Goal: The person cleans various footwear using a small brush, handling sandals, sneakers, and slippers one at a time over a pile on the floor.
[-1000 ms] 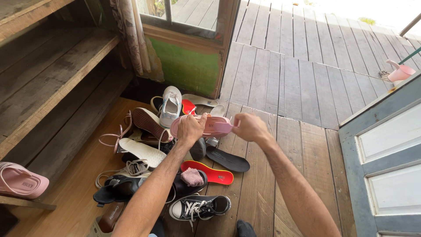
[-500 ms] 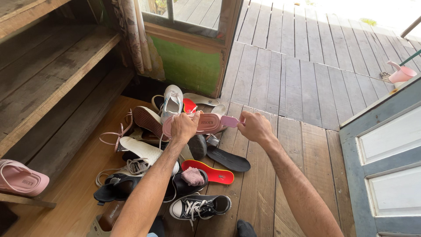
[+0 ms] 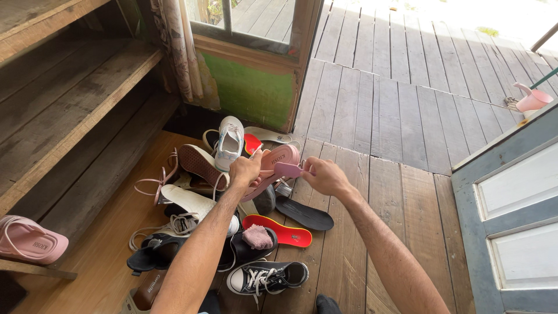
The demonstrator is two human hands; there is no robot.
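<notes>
Looking down through the head camera, we see our left hand point(image 3: 245, 168) and right hand point(image 3: 325, 176) raised together over a heap of shoes on a wooden floor point(image 3: 349, 244). Our left hand is clenched around the middle of a pink sandal point(image 3: 273, 163), which hangs tilted in the air above the heap, its sole facing us. Our right hand pinches the sandal's pink strap point(image 3: 288, 170) between thumb and fingers, pulling it out to the side of the sole.

Beneath our hands the pile spreads out. A white sneaker point(image 3: 229, 139) lies at the far edge, near the green wall panel point(image 3: 250, 93). Just beside it sits a shoe turned over to show its brown sole point(image 3: 200, 163). A black insole point(image 3: 304, 213) lies flat under our right wrist, and a red insole point(image 3: 278, 229) lies near it with a pink sock point(image 3: 257, 236) resting against its near side. Closer to us sits a black laced sneaker point(image 3: 266, 276).

To the left, a matching pink sandal point(image 3: 29, 243) rests alone on the lowest wooden shelf point(image 3: 35, 267), well apart from the heap. Far right, a pink watering jug point(image 3: 532, 97) stands out on the deck, behind the blue door point(image 3: 511, 203).
</notes>
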